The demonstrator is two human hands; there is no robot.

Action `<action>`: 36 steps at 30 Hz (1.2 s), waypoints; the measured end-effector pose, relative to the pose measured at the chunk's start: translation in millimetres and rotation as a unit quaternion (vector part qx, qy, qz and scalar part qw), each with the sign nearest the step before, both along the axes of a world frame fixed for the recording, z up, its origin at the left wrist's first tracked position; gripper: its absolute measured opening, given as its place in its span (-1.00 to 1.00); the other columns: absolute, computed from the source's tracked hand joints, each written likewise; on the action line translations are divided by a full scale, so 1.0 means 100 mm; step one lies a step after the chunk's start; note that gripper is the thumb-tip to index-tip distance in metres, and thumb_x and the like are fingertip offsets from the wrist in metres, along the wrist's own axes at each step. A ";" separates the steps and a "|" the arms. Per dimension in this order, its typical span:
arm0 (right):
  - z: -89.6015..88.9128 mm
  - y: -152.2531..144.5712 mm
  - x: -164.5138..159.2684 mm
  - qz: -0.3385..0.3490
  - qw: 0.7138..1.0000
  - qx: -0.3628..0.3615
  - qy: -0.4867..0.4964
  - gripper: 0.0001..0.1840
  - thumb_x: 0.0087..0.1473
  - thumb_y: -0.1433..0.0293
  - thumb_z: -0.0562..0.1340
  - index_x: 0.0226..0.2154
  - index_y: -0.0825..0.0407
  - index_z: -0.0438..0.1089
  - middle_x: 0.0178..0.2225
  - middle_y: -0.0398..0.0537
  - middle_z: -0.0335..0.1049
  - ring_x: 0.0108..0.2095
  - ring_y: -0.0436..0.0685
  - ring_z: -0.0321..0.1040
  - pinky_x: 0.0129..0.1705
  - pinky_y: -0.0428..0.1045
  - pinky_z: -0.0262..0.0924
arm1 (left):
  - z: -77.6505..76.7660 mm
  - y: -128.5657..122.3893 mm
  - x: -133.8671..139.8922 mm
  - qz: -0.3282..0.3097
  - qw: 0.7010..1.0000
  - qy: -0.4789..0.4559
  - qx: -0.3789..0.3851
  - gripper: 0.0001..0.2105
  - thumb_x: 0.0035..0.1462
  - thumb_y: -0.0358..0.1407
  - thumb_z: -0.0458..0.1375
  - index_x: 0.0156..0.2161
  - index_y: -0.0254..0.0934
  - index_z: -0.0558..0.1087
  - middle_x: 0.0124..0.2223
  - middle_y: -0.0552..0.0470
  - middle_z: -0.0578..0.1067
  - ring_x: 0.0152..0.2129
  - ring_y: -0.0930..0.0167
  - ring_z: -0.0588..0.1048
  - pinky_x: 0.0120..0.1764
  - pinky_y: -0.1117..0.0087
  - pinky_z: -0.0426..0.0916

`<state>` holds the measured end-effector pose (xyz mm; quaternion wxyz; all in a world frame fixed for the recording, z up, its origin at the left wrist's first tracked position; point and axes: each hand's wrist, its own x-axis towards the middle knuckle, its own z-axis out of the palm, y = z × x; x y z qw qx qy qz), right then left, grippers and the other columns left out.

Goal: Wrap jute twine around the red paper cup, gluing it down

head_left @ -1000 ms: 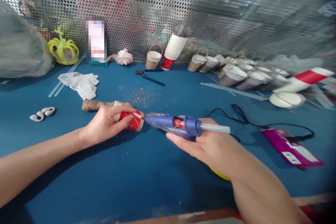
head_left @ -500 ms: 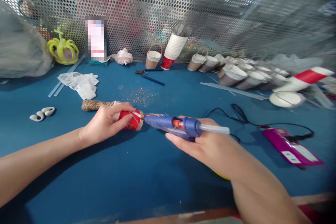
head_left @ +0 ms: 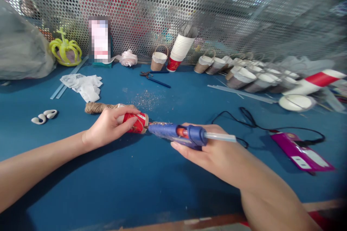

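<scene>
My left hand (head_left: 114,124) is closed around a red paper cup (head_left: 139,122) lying on its side, its base end turned to the right. In my right hand (head_left: 211,148) is a blue hot glue gun (head_left: 169,130), its nozzle at the cup's right end. A clear glue stick (head_left: 221,136) juts from the back of the gun. Behind my left hand lies a roll of brown twine (head_left: 97,108). The fingers of my right hand under the gun are partly hidden.
Pliers (head_left: 155,79) lie behind the cup. Several small baskets (head_left: 241,75) stand at the back right, beside a cup stack (head_left: 181,48). A purple badge holder (head_left: 302,151) with a black cord lies at right. White cloth (head_left: 85,86) lies at left.
The glue gun's nozzle has shifted slightly down and left along the rim of the cup's end. My left hand and the cup stay nearly still.
</scene>
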<state>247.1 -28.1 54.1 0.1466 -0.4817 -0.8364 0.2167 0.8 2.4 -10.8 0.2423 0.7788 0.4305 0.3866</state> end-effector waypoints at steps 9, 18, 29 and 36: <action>-0.01 -0.01 -0.01 0.014 0.998 0.061 -0.024 -0.84 0.02 0.34 0.20 -0.54 -0.01 0.26 -0.62 -0.24 0.28 -0.65 -0.06 0.16 -0.56 -0.12 0.12 | 0.00 0.00 0.00 0.001 1.000 -0.006 -0.014 -0.75 0.14 -0.24 0.05 -0.17 -0.34 0.46 -0.11 -0.12 0.54 -0.20 0.31 0.52 -0.15 0.36 0.42; 0.01 0.00 -0.02 0.008 0.999 0.035 -0.005 -0.82 0.02 0.36 0.20 -0.56 -0.01 0.23 -0.66 -0.28 0.23 -0.69 -0.08 0.09 -0.61 -0.14 0.08 | 0.00 -0.01 0.00 -0.003 1.000 -0.005 -0.010 -0.75 0.14 -0.25 0.05 -0.17 -0.35 0.46 -0.12 -0.13 0.54 -0.20 0.30 0.52 -0.14 0.35 0.41; 0.01 0.00 -0.03 0.016 0.999 0.045 -0.013 -0.79 0.03 0.34 0.18 -0.57 -0.01 0.20 -0.68 -0.27 0.22 -0.69 -0.07 0.09 -0.62 -0.12 0.06 | 0.01 -0.01 0.01 0.006 1.000 -0.015 -0.019 -0.73 0.13 -0.23 0.05 -0.18 -0.36 0.47 -0.12 -0.15 0.54 -0.21 0.30 0.53 -0.12 0.32 0.42; 0.00 -0.01 -0.02 0.019 0.998 0.057 -0.019 -0.80 0.04 0.35 0.19 -0.56 0.00 0.20 -0.63 -0.24 0.26 -0.66 -0.06 0.14 -0.56 -0.11 0.10 | 0.00 0.00 0.00 0.008 1.000 -0.012 -0.018 -0.75 0.13 -0.23 0.05 -0.18 -0.34 0.47 -0.10 -0.13 0.54 -0.18 0.29 0.52 -0.11 0.32 0.41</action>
